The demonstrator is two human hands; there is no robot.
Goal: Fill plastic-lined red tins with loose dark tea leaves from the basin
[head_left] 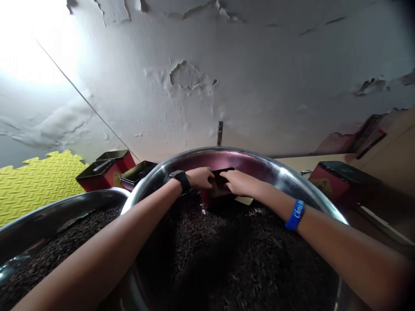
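Inside a large round steel basin (301, 183), dark loose dried leaves (207, 255), which look like tea, cover the bottom. A dark red box-shaped tin (216, 198) is at the basin's far side, low over the leaves. My left hand (201, 177) is closed on the tin's left top edge, with a black watch on that wrist. My right hand (240, 183) grips its right top edge, and a blue band circles that forearm. Below my right hand a pale yellow flat piece (244, 200) shows. Shadow hides the tin's underside and whatever is inside it.
A second steel basin (97, 194) of similar dark leaves stands at left. Behind it are red tins (105, 168), an open dark tin (138, 172) and a yellow foam mat (42, 183). Another red tin (337, 181) stands at right. A peeling wall (253, 86) rises behind.
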